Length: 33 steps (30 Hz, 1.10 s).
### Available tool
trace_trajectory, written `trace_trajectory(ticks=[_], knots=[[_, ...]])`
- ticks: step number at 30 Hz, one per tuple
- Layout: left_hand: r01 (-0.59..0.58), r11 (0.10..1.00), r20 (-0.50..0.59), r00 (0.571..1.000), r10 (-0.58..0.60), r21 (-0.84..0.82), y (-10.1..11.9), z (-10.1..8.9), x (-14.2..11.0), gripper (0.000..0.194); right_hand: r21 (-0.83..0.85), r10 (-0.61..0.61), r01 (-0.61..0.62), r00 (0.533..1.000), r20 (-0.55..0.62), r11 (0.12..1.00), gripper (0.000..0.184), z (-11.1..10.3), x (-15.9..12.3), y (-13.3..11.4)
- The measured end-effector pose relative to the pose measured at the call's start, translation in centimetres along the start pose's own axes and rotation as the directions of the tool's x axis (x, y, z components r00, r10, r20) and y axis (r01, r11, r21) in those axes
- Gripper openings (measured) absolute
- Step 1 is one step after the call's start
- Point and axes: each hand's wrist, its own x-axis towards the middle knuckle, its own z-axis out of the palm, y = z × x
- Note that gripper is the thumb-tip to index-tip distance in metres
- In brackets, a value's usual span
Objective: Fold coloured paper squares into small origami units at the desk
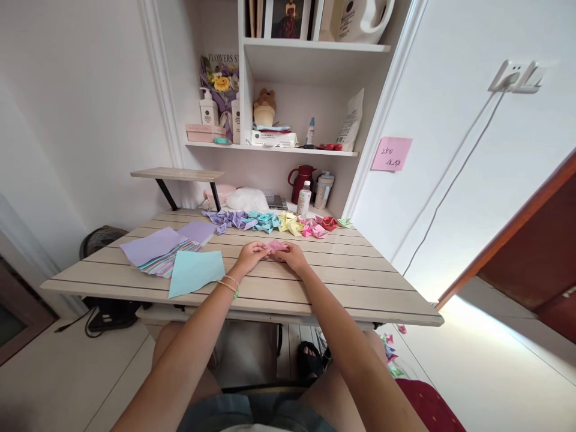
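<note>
A small piece of folded pink origami paper (276, 245) is held between both hands, just above the middle of the wooden table (351, 288). My left hand (250, 257) pinches its left side, thumb and fingers closed. On the opposite side, my right hand (293, 257) grips the paper with its fingers closed. Behind the hands lies a row of folded paper pieces: purple ones (231, 220), blue ones (265, 222), yellow ones (291, 224), and pink ones (315, 228) beside red. A light blue sheet (197, 273) rests left of my left hand.
A stack of coloured paper (168, 259) with purple sheets (150, 245) lies at the left. A bottle (304, 200), a red jug (301, 183) and a tumbler (323, 190) stand at the back. A small raised shelf (177, 174) overhangs the back left.
</note>
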Motion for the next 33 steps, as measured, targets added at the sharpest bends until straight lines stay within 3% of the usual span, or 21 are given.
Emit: trace_trajectory(ticks=[7,18,25,31,33], knots=[[-0.032,0.999,-0.069,0.997,0.030,-0.025,0.0,-0.1,0.2,0.033,-0.072,0.056,-0.059,0.997,-0.050,0.996,0.041,-0.2,0.2,-0.5],[-0.077,0.997,-0.190,0.979,0.070,-0.027,0.0,-0.2,0.3,0.036,-0.066,0.045,-0.050,0.996,-0.077,0.997,0.035,-0.3,0.3,-0.2],[-0.030,0.992,-0.243,0.970,-0.001,-0.124,0.4,-0.2,0.3,0.074,0.000,0.005,-0.005,0.999,-0.046,1.000,0.052,-0.3,0.2,0.0],[0.058,0.997,-0.119,0.991,-0.063,-0.044,0.8,-0.2,0.3,0.033,-0.005,0.023,-0.023,1.000,-0.002,1.000,0.044,-0.2,0.4,0.3],[0.068,0.997,-0.102,0.992,-0.071,-0.032,0.9,-0.2,0.2,0.031,-0.024,0.026,-0.025,1.000,0.014,0.999,0.039,-0.2,0.5,0.5]])
